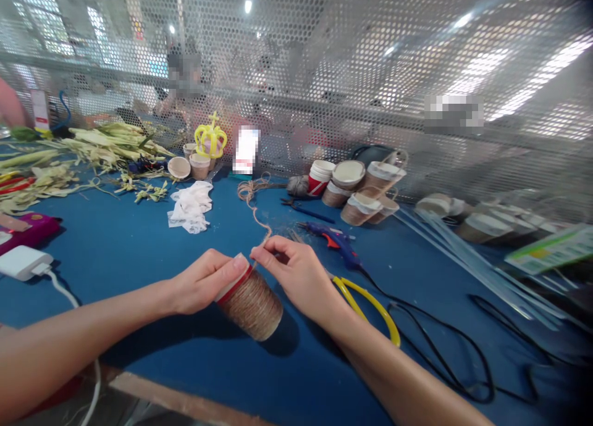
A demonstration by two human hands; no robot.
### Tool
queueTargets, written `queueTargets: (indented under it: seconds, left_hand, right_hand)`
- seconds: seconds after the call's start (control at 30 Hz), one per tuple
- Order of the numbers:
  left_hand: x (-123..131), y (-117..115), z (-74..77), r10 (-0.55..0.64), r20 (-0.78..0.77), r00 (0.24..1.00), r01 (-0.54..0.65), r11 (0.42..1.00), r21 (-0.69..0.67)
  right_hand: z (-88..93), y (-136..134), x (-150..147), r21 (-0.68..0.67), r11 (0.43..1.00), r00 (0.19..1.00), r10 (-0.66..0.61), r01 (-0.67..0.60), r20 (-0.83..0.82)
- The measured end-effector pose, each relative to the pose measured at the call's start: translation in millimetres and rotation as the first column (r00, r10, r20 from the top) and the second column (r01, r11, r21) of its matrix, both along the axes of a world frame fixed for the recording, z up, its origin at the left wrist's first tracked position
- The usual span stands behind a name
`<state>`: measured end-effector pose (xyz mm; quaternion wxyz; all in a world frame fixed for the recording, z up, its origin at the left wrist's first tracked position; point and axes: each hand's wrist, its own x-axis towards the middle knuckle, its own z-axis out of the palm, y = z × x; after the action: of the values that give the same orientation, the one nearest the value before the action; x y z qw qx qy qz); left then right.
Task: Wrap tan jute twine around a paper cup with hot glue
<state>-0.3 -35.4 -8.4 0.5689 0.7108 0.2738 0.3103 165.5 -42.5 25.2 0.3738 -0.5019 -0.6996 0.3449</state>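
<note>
My left hand (210,282) grips the rim end of a paper cup (254,305) wound with brown twine. The cup is tilted, its base toward the lower right, and a red band shows beside the rim. Pinched in my right hand (294,268) near that rim is the twine (266,228). From the fingers the strand runs back to a loose tangle on the table. Just beyond my right hand lies a blue glue gun (338,241) with a red trigger. Yellow scissor-like handles (370,302) lie partly behind the right forearm.
Several twine-wrapped cups (361,207) stand at the back right, near clear glue sticks (463,253) and a black cable (445,339). Crumpled white tissue (191,207), a yellow crown (210,141) and dried husks (111,145) lie left. A perforated metal screen (296,62) closes the back.
</note>
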Motion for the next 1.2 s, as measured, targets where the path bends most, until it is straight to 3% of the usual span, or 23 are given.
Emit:
queueTargets:
  seconds: [0.23, 0.43, 0.67, 1.0, 1.2]
  left_hand:
    - [-1.3, -0.4, 0.8, 0.008, -0.011, 1.000, -0.007, 0.995, 0.095]
    - [-0.6, 1.2, -1.4, 0.041, -0.039, 0.998, -0.041, 0.999, 0.010]
    - [-1.5, 1.1, -3.3, 0.039, -0.012, 0.999, -0.039, 0.999, 0.005]
    - [-3.8, -1.3, -1.7, 0.021, -0.013, 1.000, -0.017, 0.976, 0.215]
    - [-4.8, -0.6, -3.2, 0.015, -0.026, 1.000, -0.007, 0.962, 0.273]
  right_hand:
    - [-0.3, -3.1, -0.2, -0.002, 1.000, 0.999, -0.030, 0.030, 0.016]
    - [3.2, -7.4, 2.0, 0.120, 0.991, 0.998, -0.059, 0.054, 0.036]
    - [0.9, -5.7, 1.7, 0.098, 0.994, 0.995, -0.063, 0.056, 0.074]
    - [-3.1, -6.9, -4.0, 0.059, 0.997, 0.997, -0.046, 0.042, 0.058]
    - [-4.7, -8.6, -4.2, 0.089, 0.996, 0.998, -0.032, 0.026, 0.063]
